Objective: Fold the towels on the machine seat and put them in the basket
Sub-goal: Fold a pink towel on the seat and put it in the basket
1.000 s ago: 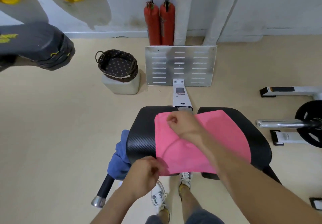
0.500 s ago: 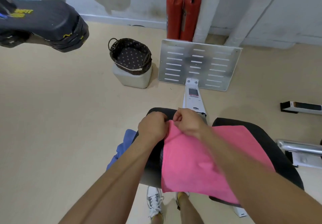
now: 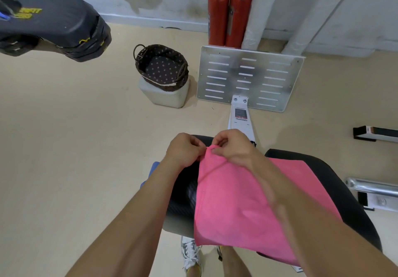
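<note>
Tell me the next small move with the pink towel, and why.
Probably lay the pinched corner down on the seat and smooth the fold flat. The left hand and right hand both pinch the pink towel at one far corner, which seems raised off the seat, so the edges look matched. The basket holds no towel yet.

beige floor (image 3: 64, 136), white wall (image 3: 323, 1) (scuffed), two red extinguishers (image 3: 229, 12) against it.
</note>
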Demonstrator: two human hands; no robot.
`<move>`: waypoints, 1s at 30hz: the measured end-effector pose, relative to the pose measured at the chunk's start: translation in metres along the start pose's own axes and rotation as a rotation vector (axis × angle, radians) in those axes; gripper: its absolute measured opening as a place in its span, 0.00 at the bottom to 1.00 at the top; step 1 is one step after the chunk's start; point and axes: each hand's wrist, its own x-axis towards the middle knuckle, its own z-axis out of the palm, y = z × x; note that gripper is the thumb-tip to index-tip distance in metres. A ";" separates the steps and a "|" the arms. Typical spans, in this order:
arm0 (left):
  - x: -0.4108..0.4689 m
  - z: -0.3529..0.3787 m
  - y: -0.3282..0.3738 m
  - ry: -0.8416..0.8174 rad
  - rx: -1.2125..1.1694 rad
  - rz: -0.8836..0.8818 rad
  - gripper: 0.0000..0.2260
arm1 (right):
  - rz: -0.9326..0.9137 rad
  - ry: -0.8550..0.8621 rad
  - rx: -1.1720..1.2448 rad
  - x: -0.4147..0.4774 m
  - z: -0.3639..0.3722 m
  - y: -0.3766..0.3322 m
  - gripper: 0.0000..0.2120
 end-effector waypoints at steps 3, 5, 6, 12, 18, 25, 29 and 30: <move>-0.001 -0.002 0.003 -0.006 -0.146 -0.028 0.03 | -0.005 0.008 0.022 -0.004 -0.002 0.000 0.08; -0.005 -0.002 0.008 -0.011 -0.230 -0.045 0.02 | -0.004 0.008 -0.019 -0.003 0.000 -0.001 0.05; -0.006 -0.001 0.009 -0.009 -0.267 -0.045 0.03 | -0.002 0.012 -0.033 -0.002 0.002 -0.002 0.03; -0.014 0.005 0.005 0.029 -0.395 0.009 0.04 | 0.022 0.229 -0.027 -0.002 0.013 -0.005 0.09; -0.013 0.010 0.005 0.114 -0.252 0.093 0.08 | -0.048 0.096 -0.144 -0.008 0.017 -0.002 0.14; -0.053 0.008 0.021 0.116 0.127 0.215 0.11 | -0.134 0.112 -0.192 -0.010 -0.008 -0.016 0.09; -0.096 0.011 0.022 0.033 0.279 0.284 0.11 | -0.071 0.164 -0.100 -0.018 -0.009 -0.017 0.09; -0.103 0.013 0.022 0.003 0.250 0.311 0.11 | -0.045 0.170 -0.081 -0.021 -0.008 -0.017 0.09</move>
